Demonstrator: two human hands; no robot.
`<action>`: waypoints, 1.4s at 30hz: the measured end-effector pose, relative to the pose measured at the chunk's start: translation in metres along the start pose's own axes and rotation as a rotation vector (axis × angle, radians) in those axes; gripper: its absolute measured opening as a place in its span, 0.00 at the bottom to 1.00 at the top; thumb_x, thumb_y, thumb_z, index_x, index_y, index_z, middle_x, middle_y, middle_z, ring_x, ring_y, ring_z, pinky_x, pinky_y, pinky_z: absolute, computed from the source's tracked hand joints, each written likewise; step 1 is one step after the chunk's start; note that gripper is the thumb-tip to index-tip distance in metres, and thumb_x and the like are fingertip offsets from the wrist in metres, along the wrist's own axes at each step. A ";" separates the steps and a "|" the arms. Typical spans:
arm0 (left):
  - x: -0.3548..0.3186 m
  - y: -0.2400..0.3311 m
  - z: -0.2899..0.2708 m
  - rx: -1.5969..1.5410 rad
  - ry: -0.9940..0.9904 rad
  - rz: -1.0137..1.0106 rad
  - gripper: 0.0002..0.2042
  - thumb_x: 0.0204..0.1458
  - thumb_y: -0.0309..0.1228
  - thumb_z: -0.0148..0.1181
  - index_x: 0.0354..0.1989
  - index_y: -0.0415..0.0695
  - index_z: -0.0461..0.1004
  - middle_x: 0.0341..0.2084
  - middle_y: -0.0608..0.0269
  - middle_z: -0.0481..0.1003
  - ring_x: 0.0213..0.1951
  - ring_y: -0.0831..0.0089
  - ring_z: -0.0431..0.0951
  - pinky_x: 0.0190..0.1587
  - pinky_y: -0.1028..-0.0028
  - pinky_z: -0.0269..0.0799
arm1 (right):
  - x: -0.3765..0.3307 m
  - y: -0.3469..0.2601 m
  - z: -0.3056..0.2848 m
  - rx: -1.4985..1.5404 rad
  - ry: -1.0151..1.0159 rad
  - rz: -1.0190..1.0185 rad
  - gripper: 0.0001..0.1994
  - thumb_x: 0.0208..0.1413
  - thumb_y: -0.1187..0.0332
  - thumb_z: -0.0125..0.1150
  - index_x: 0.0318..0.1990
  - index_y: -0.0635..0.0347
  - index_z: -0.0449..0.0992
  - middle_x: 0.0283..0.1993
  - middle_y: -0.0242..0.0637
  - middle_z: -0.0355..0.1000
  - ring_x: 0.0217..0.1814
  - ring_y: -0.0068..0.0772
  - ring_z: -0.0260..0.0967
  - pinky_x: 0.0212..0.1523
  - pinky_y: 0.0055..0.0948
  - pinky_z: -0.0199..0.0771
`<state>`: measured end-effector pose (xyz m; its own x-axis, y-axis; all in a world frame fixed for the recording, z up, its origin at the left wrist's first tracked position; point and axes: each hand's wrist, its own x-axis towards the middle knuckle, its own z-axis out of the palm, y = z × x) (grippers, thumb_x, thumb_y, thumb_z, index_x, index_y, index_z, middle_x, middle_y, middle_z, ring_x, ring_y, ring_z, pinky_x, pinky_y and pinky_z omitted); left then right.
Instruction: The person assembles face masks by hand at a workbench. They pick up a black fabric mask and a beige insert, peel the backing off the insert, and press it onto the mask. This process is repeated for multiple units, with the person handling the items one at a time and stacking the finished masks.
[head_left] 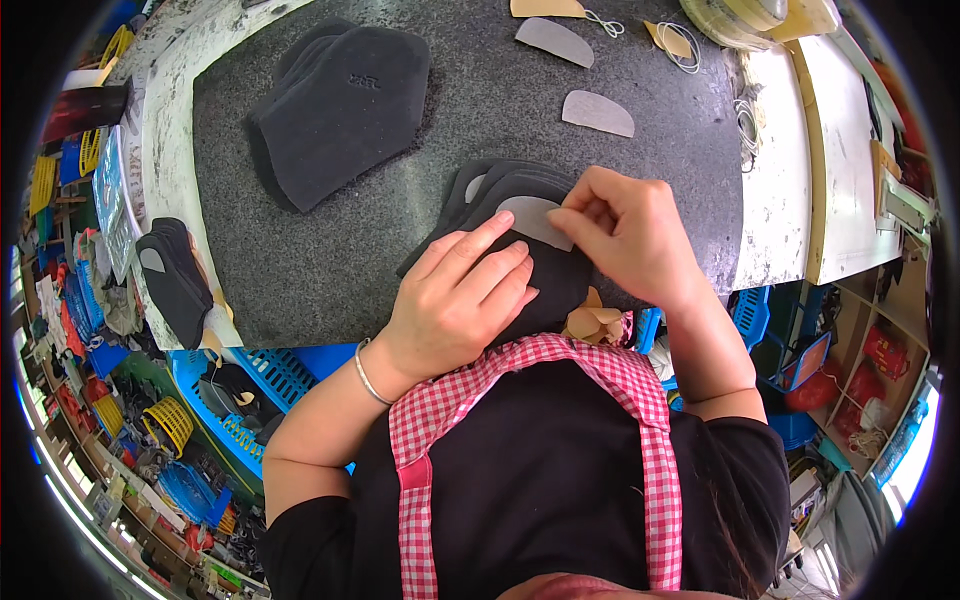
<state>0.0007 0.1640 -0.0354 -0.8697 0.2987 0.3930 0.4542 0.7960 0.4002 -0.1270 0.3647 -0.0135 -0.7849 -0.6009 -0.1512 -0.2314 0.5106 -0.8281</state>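
Observation:
A grey half-oval patch (532, 218) lies on the top piece of a fanned stack of black, soft-looking flat pieces (535, 177) at the table's near edge. My left hand (452, 295) rests on that stack, its fingers stretched out and two fingertips touching the patch's left side. At the patch's right end, my right hand (625, 230) is closed in a pinch, thumb and forefinger on its edge. Another grey patch shows on a piece lower in the stack. Two loose grey patches (598, 113) lie farther off on the table.
A pile of larger black shaped pieces (350, 110) sits at the table's (300, 270) far left. More black pieces (175, 280) hang over the left edge. Tan paper bits and string (675, 42) lie at the far right, near a roll of tape (735, 20). Blue baskets (235, 410) stand below.

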 end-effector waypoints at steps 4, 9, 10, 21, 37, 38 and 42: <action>0.007 -0.006 -0.016 -0.119 -0.035 -0.092 0.16 0.42 0.30 0.79 0.41 0.45 0.85 0.46 0.63 0.83 0.57 0.62 0.83 0.53 0.63 0.78 | 0.016 -0.016 -0.014 -0.711 0.053 -0.094 0.30 0.49 0.38 0.75 0.31 0.57 0.71 0.21 0.44 0.77 0.27 0.53 0.81 0.27 0.48 0.78; 0.031 -0.072 -0.072 0.366 -0.041 -0.326 0.29 0.47 0.28 0.75 0.62 0.46 0.80 0.66 0.53 0.76 0.72 0.50 0.69 0.70 0.56 0.69 | 0.060 0.039 -0.038 -0.701 0.451 -0.361 0.20 0.55 0.50 0.76 0.37 0.58 0.79 0.35 0.39 0.79 0.32 0.48 0.77 0.35 0.43 0.79; 0.021 -0.086 -0.078 0.299 -0.060 -0.369 0.25 0.50 0.27 0.74 0.60 0.46 0.81 0.62 0.52 0.78 0.70 0.53 0.72 0.67 0.58 0.72 | 0.066 0.043 -0.039 -0.720 0.473 -0.467 0.18 0.56 0.52 0.76 0.38 0.57 0.80 0.36 0.38 0.79 0.32 0.47 0.77 0.36 0.42 0.78; 0.030 0.013 -0.078 0.346 -0.011 0.039 0.13 0.52 0.22 0.69 0.47 0.35 0.85 0.44 0.51 0.86 0.46 0.60 0.89 0.43 0.67 0.82 | 0.058 0.052 -0.047 -0.453 0.346 -0.309 0.10 0.59 0.64 0.72 0.46 0.54 0.89 0.36 0.36 0.83 0.39 0.41 0.77 0.42 0.38 0.79; 0.040 0.002 -0.033 -0.833 -0.013 -0.605 0.09 0.67 0.23 0.60 0.51 0.32 0.79 0.40 0.54 0.85 0.39 0.67 0.88 0.35 0.73 0.83 | 0.016 -0.020 0.001 -0.187 0.246 -0.806 0.13 0.41 0.77 0.73 0.38 0.62 0.81 0.42 0.38 0.81 0.36 0.39 0.78 0.34 0.34 0.82; 0.040 0.002 -0.032 -0.683 -0.026 -0.537 0.08 0.65 0.22 0.61 0.49 0.33 0.79 0.39 0.53 0.85 0.38 0.64 0.89 0.35 0.72 0.83 | 0.015 -0.022 -0.001 -0.196 0.218 -0.778 0.13 0.41 0.77 0.73 0.37 0.62 0.80 0.42 0.38 0.81 0.36 0.39 0.79 0.34 0.35 0.82; 0.039 0.000 -0.030 -0.367 0.058 -0.231 0.06 0.60 0.16 0.62 0.45 0.33 0.78 0.32 0.51 0.81 0.31 0.64 0.87 0.33 0.70 0.81 | 0.005 -0.033 -0.002 -0.215 0.166 -0.719 0.12 0.44 0.84 0.70 0.38 0.64 0.80 0.42 0.41 0.83 0.36 0.41 0.82 0.36 0.32 0.83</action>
<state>-0.0272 0.1604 0.0045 -0.9489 0.0968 0.3003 0.2969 0.5958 0.7463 -0.1247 0.3462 0.0137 -0.4713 -0.7387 0.4819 -0.8107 0.1477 -0.5665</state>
